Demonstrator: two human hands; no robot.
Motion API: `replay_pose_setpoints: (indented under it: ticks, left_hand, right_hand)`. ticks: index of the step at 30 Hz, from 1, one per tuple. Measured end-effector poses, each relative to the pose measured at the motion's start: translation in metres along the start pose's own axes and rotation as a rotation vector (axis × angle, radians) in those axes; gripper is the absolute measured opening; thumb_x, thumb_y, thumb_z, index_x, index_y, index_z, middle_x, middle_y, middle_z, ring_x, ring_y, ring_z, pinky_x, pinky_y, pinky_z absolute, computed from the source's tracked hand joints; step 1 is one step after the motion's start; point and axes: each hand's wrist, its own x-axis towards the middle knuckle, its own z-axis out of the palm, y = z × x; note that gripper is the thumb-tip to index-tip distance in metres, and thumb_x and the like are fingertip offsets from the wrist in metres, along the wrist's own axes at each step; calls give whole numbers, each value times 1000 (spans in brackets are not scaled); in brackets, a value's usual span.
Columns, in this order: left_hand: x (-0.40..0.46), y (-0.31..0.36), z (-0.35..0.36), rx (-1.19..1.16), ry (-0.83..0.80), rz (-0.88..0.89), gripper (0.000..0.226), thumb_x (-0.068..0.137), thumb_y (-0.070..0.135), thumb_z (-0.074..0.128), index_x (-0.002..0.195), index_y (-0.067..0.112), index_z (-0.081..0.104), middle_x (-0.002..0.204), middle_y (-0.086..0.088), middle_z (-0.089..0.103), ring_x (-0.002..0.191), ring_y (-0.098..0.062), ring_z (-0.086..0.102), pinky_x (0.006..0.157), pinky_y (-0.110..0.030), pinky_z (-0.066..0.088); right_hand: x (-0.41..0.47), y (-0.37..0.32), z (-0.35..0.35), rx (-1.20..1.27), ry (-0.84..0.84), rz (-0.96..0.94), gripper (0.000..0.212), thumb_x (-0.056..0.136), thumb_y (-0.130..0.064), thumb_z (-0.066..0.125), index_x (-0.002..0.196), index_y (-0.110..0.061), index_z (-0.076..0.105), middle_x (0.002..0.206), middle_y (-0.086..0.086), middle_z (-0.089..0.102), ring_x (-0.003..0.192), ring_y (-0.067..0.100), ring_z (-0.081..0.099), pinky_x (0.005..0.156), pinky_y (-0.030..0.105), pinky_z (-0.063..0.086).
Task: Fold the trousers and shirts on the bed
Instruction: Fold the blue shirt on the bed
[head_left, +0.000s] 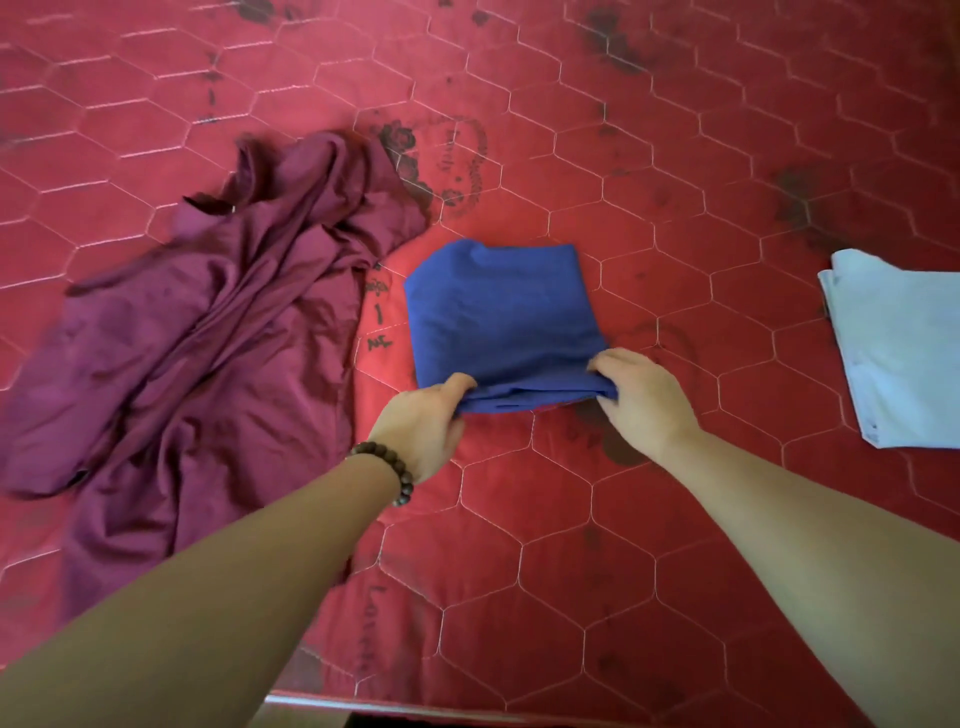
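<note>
Right, landmark is the blue garment (501, 322), mid-bed on the red quilted bed cover (675, 519), already folded down to a compact, roughly square stack. Biggest item is the maroon garment (208, 332), just left of the blue one and not touching it: crumpled, spread loose, unfolded. The pale blue garment (898, 353) sits well right of the blue one, folded flat and cut off by the frame edge. Both hands are on the blue stack's near edge. Left hand (423, 426) pinches the near-left corner, thumb on top, fingers curled under the layers. Right hand (641, 397) pinches the near-right corner, fingertips bunched into the cloth; thumb position I cannot tell. A bead bracelet (387, 470) is on the left wrist. My read of the step: final fold or squaring-up of the blue piece. To do it well: keep both pinches through all layers so inner ones don't slide, lift both corners level, carry the edge to the far edge in one pass, then press flat. Uneven lift would probably skew the stack. Blue garment look: saturated royal blue, soft knit, smooth on top with a faint crease near the far edge and several layers showing at the near edge. Progress guess: two pieces about done, maroon pending.
</note>
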Motion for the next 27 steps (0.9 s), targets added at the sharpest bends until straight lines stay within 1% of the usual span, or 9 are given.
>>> replay_pose_setpoints:
  ticks: [2, 5, 8, 11, 16, 19, 21, 24, 27]
  left_hand:
    - [-8, 9, -23, -107, 64, -21, 27, 76, 13, 53, 102, 8, 61, 71, -8, 64, 67, -36, 58, 59, -30, 37]
    - [-8, 25, -61, -338, 80, -172, 18, 74, 8, 57, 88, 7, 67, 57, 4, 52, 54, -17, 48, 54, -21, 36]
    - [8, 40, -103, -533, 8, -279, 22, 64, 19, 49, 75, 16, 68, 55, 6, 46, 49, -3, 37, 48, -16, 33]
    - [23, 51, -130, -656, -50, -346, 21, 66, 18, 48, 57, 26, 65, 52, 7, 40, 49, -7, 34, 47, -20, 30]
    - [45, 25, -111, -1185, -77, -604, 19, 83, -8, 44, 93, -6, 60, 85, -19, 47, 70, -22, 43, 59, -29, 35]
    - [60, -6, -77, -1050, -40, -747, 24, 86, -5, 44, 81, 6, 65, 72, -11, 50, 64, -19, 39, 52, -20, 35]
    - [67, -25, -52, -808, -53, -778, 30, 88, -3, 47, 107, 9, 67, 84, -15, 62, 70, -19, 48, 53, -18, 40]
    - [73, -43, -24, -494, -95, -694, 43, 87, 4, 56, 130, 3, 53, 126, -17, 59, 106, -22, 57, 86, -24, 46]
    - [82, -46, -12, -221, -132, -582, 54, 83, 22, 61, 135, 12, 48, 133, -11, 51, 122, -26, 50, 104, -36, 39]
  right_hand:
    - [-18, -7, -18, 196, 57, 104, 18, 81, 0, 64, 97, -7, 69, 92, 7, 67, 86, 26, 61, 75, 34, 47]
    - [-37, -20, -46, 483, 122, 301, 8, 83, -7, 66, 89, -12, 66, 77, 5, 66, 73, 22, 61, 62, 27, 44]
    - [-38, -31, -82, 635, 173, 366, 5, 85, -15, 68, 88, -13, 65, 82, 7, 67, 77, 23, 64, 67, 38, 50]
    - [-24, -40, -114, 695, 155, 376, 4, 87, -20, 69, 88, -17, 67, 86, 6, 68, 83, 26, 65, 73, 46, 52]
    - [33, -31, -123, 802, 10, 448, 18, 83, -27, 74, 94, -14, 71, 93, 9, 73, 88, 23, 69, 77, 40, 54]
    - [69, -16, -91, 832, -133, 531, 42, 83, -39, 71, 114, -10, 65, 116, 11, 67, 106, 27, 63, 93, 44, 50]
    - [78, -4, -61, 775, -233, 606, 58, 85, -43, 67, 131, -11, 53, 129, 8, 57, 114, 26, 57, 95, 40, 48]
    - [73, 11, -25, 678, -249, 635, 66, 84, -43, 69, 138, -13, 46, 135, 6, 52, 121, 24, 53, 101, 38, 43]
    - [65, 20, -5, 518, -201, 591, 58, 80, -48, 70, 125, -15, 53, 119, 0, 59, 110, 21, 56, 86, 31, 42]
